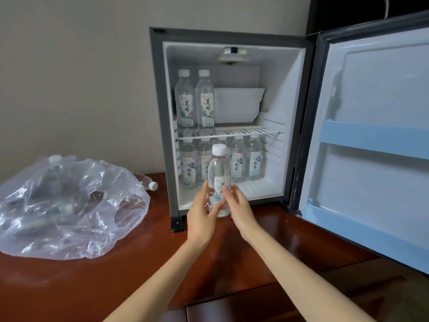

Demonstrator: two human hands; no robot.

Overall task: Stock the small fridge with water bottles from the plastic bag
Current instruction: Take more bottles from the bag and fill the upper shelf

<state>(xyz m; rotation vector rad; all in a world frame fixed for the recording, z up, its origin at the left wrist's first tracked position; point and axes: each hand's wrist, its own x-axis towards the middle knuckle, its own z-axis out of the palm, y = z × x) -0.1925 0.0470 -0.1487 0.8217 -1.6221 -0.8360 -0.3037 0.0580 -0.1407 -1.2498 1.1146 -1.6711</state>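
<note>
A clear water bottle (219, 173) with a white cap stands upright in front of the small fridge (160, 112). My left hand (200, 210) grips its lower left side and my right hand (239, 208) grips its lower right side. Two bottles (195, 101) stand on the left of the upper wire shelf (243, 130). Several more bottles (246, 159) stand in a row on the fridge floor. The clear plastic bag (69, 205) lies on the table at the left, with bottles dimly showing through it. One bottle's capped end (152, 185) pokes out behind the bag.
The fridge door (371, 147) hangs wide open to the right, with pale blue rails across its inner side. The fridge and bag rest on a dark red-brown wooden table (116, 287). A white box (236, 105) sits at the back of the upper shelf.
</note>
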